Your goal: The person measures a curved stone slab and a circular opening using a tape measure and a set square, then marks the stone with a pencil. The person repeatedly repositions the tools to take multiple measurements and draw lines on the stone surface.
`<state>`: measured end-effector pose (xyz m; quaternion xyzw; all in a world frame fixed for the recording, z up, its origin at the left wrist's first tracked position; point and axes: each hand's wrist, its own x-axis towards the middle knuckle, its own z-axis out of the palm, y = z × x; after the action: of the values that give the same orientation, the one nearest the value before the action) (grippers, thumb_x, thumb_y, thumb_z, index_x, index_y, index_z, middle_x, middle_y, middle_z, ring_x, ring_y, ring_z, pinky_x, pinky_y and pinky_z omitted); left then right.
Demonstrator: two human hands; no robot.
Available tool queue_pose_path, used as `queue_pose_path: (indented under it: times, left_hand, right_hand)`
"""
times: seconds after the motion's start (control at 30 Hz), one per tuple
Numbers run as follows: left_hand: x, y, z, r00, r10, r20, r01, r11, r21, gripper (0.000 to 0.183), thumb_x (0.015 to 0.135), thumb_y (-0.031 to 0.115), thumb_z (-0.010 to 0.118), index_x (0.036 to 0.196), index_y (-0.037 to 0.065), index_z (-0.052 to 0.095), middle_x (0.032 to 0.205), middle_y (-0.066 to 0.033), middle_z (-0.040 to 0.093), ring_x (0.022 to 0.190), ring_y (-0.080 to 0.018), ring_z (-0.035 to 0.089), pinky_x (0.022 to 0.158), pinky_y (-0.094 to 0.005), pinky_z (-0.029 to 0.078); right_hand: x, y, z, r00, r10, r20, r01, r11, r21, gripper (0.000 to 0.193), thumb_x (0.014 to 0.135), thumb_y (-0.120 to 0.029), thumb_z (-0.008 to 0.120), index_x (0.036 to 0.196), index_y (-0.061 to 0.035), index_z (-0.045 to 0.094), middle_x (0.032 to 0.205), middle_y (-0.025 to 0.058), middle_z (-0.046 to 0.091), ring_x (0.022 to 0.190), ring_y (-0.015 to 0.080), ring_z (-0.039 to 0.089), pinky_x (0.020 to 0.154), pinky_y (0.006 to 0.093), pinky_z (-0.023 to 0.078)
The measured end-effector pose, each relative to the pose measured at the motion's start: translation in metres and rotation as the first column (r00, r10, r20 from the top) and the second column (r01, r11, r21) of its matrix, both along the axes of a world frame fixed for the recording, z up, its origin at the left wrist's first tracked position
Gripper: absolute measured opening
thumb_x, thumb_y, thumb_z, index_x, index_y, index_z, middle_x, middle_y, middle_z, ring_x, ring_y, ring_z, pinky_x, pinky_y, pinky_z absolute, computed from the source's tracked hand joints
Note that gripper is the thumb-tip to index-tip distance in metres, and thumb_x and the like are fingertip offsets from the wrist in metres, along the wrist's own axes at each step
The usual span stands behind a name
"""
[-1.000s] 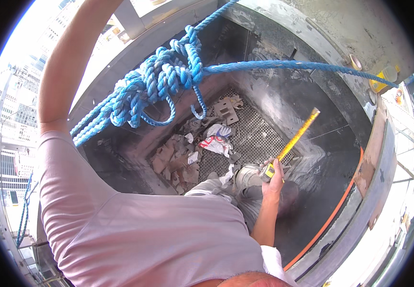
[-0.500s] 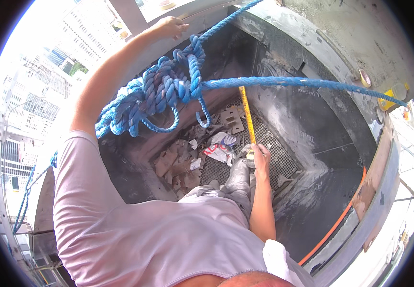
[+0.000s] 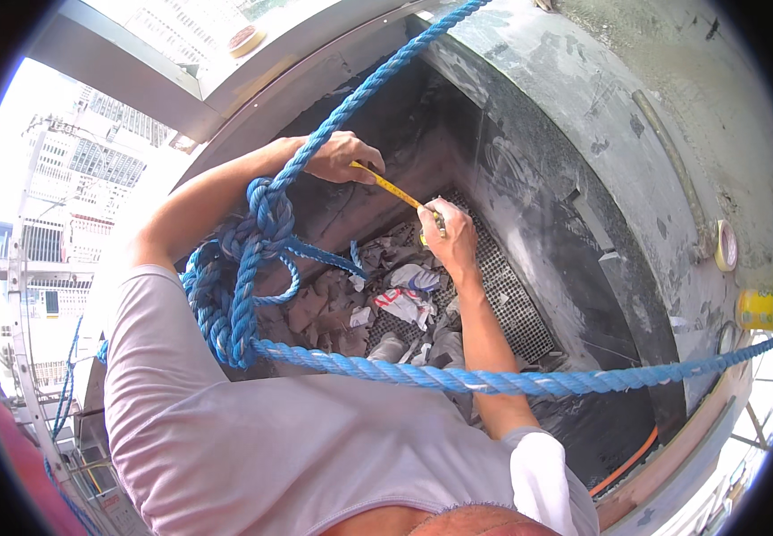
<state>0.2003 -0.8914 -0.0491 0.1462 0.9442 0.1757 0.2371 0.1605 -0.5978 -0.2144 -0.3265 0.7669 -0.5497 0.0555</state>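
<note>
A yellow tape measure blade (image 3: 395,188) stretches a short way between my two hands. My left hand (image 3: 342,158), reaching past a blue rope, has its fingers closed at the blade's free end. The tape's case is mostly hidden in my right hand (image 3: 453,237), which is closed around it, lower and to the right. Beside my left forearm hangs a thick blue rope bundle (image 3: 243,259), knotted and looped. One length of it climbs to the top of the view, and another crosses in front of my body over my right forearm.
Below lies a dark-walled pit with a floor grating (image 3: 516,322), torn cardboard (image 3: 315,313) and a white bag with red print (image 3: 404,306). Tape rolls sit on the upper frame (image 3: 245,40) and right ledge (image 3: 726,246), near a yellow container (image 3: 757,309). Tall buildings show at left.
My left hand has come down from the upper frame to the blade's end. My right hand has risen with the tape case. The crossing rope now sits lower, nearer my body.
</note>
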Motion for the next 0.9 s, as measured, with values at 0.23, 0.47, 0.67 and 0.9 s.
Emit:
queue_pose_path:
  times: [0.23,0.47,0.67,0.9]
  left_hand:
    - [0.017,-0.034,0.054,0.88,-0.15,-0.45,-0.009,0.943,-0.333,0.02,0.096,0.011,0.065,0.114,0.012,0.072,0.092,-0.0093,0.072,0.078,-0.0353,0.076,0.065,-0.0502,0.062]
    - [0.009,-0.079,0.126,0.485,0.413,-0.771,-0.635,0.772,0.015,0.021,0.105,0.016,0.067,0.118,0.003,0.076,0.096,-0.0176,0.079,0.088,-0.03,0.079,0.079,-0.0425,0.062]
    - [-0.002,-0.057,0.094,0.691,0.38,-0.614,-0.572,0.807,-0.145,0.026,0.103,0.016,0.065,0.12,0.002,0.078,0.099,-0.0211,0.082,0.09,-0.033,0.08,0.085,-0.0467,0.062]
    - [0.093,-0.041,0.129,0.752,0.456,-0.476,-0.503,0.864,0.033,0.025,0.106,0.013,0.064,0.127,0.003,0.075,0.106,-0.0141,0.081,0.093,-0.0225,0.08,0.088,-0.0393,0.063]
  right_hand:
    - [0.02,0.121,-0.083,0.783,0.094,0.614,-0.023,0.992,-0.123,0.031,0.104,-0.03,0.078,0.113,0.0,0.079,0.09,0.0008,0.072,0.082,0.0085,0.066,0.073,0.0267,0.052]
    - [0.124,0.296,-0.165,0.555,-0.432,0.71,0.29,0.901,0.322,0.034,0.1,-0.033,0.083,0.111,-0.0011,0.081,0.092,0.002,0.076,0.081,0.0096,0.067,0.072,0.0279,0.053]
    - [0.116,0.199,-0.169,0.643,-0.219,0.734,0.312,0.95,0.011,0.033,0.108,-0.033,0.076,0.117,-0.0015,0.083,0.094,0.0017,0.077,0.081,0.008,0.067,0.071,0.0265,0.052]
    - [0.084,0.134,-0.15,0.64,0.111,0.76,0.19,0.936,-0.296,0.028,0.111,-0.029,0.073,0.119,-0.0032,0.082,0.1,0.0022,0.078,0.088,0.0095,0.07,0.078,0.0267,0.056]
